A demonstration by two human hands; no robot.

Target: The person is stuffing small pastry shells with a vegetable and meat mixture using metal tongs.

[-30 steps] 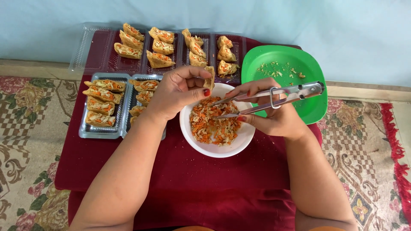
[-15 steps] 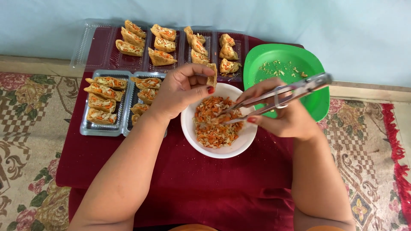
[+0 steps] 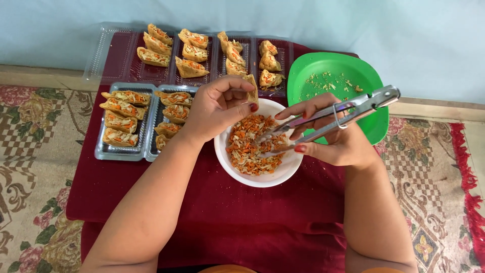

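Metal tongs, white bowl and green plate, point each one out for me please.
metal tongs (image 3: 333,115), head view, on the arms near the sliding ring.
white bowl (image 3: 262,180), head view, on the near rim.
green plate (image 3: 328,68), head view, on the bare far rim.

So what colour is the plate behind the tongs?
Bright green: the plate, dotted with food crumbs, shows best in the head view, behind the tongs.

We cannot see most of the pastry pocket (image 3: 252,88) behind our left hand (image 3: 218,108); the tongs' (image 3: 328,115) tips sink into filling.
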